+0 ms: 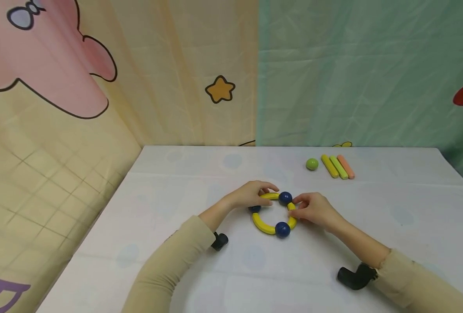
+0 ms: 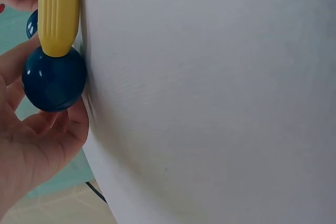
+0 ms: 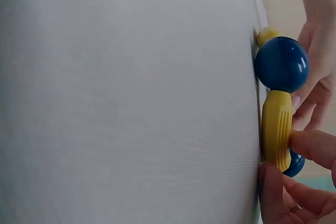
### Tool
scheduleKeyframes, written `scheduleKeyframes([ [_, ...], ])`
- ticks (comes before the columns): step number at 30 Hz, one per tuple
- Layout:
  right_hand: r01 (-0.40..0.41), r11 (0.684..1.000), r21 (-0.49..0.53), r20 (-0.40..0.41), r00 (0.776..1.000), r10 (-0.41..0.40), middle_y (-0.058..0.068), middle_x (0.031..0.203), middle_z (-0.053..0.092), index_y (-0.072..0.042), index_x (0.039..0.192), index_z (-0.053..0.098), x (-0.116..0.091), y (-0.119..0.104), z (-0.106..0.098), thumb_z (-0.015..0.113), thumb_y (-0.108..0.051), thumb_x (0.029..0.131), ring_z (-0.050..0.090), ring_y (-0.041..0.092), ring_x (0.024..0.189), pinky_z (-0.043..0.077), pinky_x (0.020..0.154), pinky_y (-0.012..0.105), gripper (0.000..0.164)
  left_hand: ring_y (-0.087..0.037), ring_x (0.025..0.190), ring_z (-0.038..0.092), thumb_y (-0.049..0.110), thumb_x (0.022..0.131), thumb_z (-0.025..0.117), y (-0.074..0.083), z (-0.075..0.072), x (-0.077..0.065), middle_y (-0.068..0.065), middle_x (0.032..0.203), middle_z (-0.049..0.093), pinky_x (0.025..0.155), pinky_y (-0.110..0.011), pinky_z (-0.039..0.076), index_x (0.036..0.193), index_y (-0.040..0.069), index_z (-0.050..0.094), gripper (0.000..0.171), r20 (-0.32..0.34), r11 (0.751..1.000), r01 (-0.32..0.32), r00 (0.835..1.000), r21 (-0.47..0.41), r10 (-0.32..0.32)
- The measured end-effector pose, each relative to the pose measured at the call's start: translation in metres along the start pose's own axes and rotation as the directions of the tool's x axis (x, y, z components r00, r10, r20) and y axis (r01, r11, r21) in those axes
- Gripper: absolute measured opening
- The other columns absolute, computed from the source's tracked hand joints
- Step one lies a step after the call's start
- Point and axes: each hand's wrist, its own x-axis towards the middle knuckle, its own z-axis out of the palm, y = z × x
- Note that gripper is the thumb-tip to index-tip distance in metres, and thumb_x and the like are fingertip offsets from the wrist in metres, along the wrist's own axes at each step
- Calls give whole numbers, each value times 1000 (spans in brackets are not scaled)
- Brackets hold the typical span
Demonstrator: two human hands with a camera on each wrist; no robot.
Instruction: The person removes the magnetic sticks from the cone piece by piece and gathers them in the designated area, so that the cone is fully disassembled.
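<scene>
A ring of yellow curved rods [image 1: 263,225] joined by blue balls [image 1: 282,229] lies on the white table. My left hand [image 1: 252,194] holds the far yellow rod [image 1: 270,196], thumb inside the ring and fingers outside it. Its palm partly hides the left blue ball [image 2: 55,80], which sits between thumb and fingers in the left wrist view. On the other side, my right hand [image 1: 315,210] pinches the right yellow rod [image 3: 276,129] between thumb and fingers. Its fingertips are close to the far blue ball [image 1: 285,198].
Farther back on the white table [image 1: 176,174] lie a green ball [image 1: 312,164] and three straight sticks: yellow [image 1: 329,166], light green [image 1: 338,167] and orange [image 1: 346,167]. Printed curtains [image 1: 184,65] hang behind the table's far edge.
</scene>
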Motion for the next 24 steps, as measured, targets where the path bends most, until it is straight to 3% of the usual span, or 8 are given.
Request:
scheduleKeyframes([
  [15,15,1000,-20,55,998,-14,4,67,56,7,110,61,12,-9,5,73,-15,80,50,15,56,43,53,26,39,-17,95,54,12,88,66,-4,4,3,-8,113,62,84,-25,44,128,15,57,41,-32,998,-18,999,65,21],
  [24,34,998,-43,101,994,-30,6,71,56,5,111,61,22,-15,-1,71,-12,81,51,16,60,45,57,26,36,-15,94,54,16,90,63,-1,-1,5,-6,112,62,82,-24,44,130,14,55,41,-31,993,-56,998,101,60],
])
